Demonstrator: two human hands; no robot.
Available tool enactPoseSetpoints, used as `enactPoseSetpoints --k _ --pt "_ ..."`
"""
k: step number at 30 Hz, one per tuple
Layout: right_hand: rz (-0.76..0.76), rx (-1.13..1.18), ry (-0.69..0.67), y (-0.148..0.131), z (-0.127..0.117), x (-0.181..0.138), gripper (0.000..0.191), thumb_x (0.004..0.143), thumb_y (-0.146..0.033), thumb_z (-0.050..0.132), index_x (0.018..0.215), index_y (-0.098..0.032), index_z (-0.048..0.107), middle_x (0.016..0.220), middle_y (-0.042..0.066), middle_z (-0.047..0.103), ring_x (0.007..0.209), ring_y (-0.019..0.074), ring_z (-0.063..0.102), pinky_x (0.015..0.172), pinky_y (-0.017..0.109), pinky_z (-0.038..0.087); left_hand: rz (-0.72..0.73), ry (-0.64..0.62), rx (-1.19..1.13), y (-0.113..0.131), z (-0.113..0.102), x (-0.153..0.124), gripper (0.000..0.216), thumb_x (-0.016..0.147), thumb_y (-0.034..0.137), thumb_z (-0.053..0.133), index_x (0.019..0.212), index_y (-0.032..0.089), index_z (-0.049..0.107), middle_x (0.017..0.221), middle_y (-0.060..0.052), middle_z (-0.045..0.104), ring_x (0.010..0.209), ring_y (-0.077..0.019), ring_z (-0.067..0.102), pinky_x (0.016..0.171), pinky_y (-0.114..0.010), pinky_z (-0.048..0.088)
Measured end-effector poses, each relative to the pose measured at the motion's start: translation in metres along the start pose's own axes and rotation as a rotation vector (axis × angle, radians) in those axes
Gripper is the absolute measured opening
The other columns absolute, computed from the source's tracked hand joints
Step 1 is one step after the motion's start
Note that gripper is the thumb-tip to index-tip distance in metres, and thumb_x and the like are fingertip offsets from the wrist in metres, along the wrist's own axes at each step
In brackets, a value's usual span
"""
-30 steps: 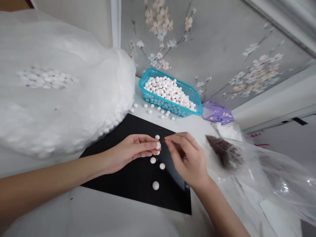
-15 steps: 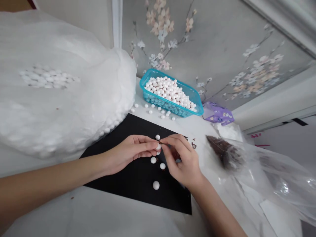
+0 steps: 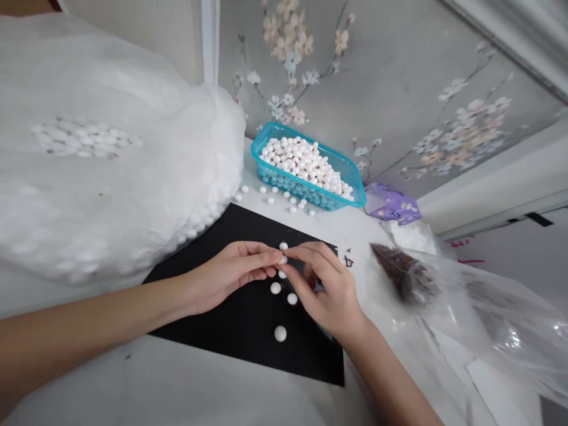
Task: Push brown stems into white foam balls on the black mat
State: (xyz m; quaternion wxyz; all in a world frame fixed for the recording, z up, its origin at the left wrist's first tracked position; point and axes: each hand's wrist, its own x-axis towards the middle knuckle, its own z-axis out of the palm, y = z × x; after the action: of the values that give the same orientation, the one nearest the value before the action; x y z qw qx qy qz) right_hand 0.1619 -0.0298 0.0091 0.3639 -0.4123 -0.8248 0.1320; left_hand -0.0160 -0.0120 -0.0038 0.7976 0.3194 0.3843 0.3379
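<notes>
My left hand [image 3: 237, 269] pinches a small white ball [image 3: 283, 260] between thumb and fingers, above a black mat [image 3: 222, 331]. From the other side, my right hand [image 3: 331, 290] closes thumb and forefinger on the same ball. Whether a brown bit sits between those fingertips is hidden. Just behind the fingers lies another white ball [image 3: 283, 246]. Several more rest on the mat in front, among them a larger one [image 3: 280, 333] near its front edge.
A blue basket [image 3: 306, 192] full of white balls stands at the back, with loose balls before it. A big translucent bag [image 3: 177, 118] of balls fills the left. On the right are a purple packet [image 3: 390, 204] and a clear bag holding dark brown strands [image 3: 402, 275].
My right fingertips have moved slightly left and closed against the ball. The thin brown piece seen between them before is now hidden. The loose balls stay in place.
</notes>
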Motion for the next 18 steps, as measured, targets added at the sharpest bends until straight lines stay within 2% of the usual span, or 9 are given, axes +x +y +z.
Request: enactPoseSetpoints --k 4,11,14,18 --pt "0.011 0.026 -0.003 0.0 0.001 0.001 0.015 0.085 -0.018 0.055 0.1 -0.022 0.056 0.093 0.002 0.058 0.049 0.0047 0.047 0.048 0.02 0.047 0.008 -0.007 -0.003 -0.001 -0.001 0.001 0.012 0.068 0.031 0.074 0.073 0.02 0.071 0.073 0.003 0.064 0.069 -0.0041 0.054 0.069 -0.012 0.044" --pt "0.016 0.025 0.007 0.001 0.006 -0.002 0.014 0.086 -0.018 0.053 0.099 -0.022 0.057 0.091 0.002 0.059 0.055 0.007 0.051 0.054 0.021 0.05 0.018 0.002 -0.009 -0.003 -0.002 0.003 0.011 0.068 0.03 0.074 0.072 0.02 0.072 0.074 0.003 0.066 0.071 -0.0043 0.055 0.069 -0.012 0.044" --pt "0.022 0.02 -0.001 -0.001 0.006 -0.002 0.015 0.087 -0.019 0.051 0.1 -0.022 0.056 0.092 0.003 0.059 0.055 0.0071 0.051 0.052 0.021 0.049 0.036 -0.003 0.006 -0.003 -0.003 0.003 0.012 0.069 0.03 0.073 0.076 0.02 0.071 0.077 0.003 0.066 0.075 -0.0054 0.056 0.072 -0.014 0.044" --pt "0.068 0.051 -0.017 0.01 0.0 0.006 0.013 0.084 -0.025 0.055 0.097 -0.021 0.057 0.088 0.002 0.059 0.046 0.0052 0.045 0.045 0.021 0.043 0.145 0.004 0.151 0.002 -0.004 0.005 0.016 0.07 0.031 0.071 0.078 0.018 0.069 0.072 0.003 0.064 0.068 -0.0052 0.054 0.066 -0.015 0.043"
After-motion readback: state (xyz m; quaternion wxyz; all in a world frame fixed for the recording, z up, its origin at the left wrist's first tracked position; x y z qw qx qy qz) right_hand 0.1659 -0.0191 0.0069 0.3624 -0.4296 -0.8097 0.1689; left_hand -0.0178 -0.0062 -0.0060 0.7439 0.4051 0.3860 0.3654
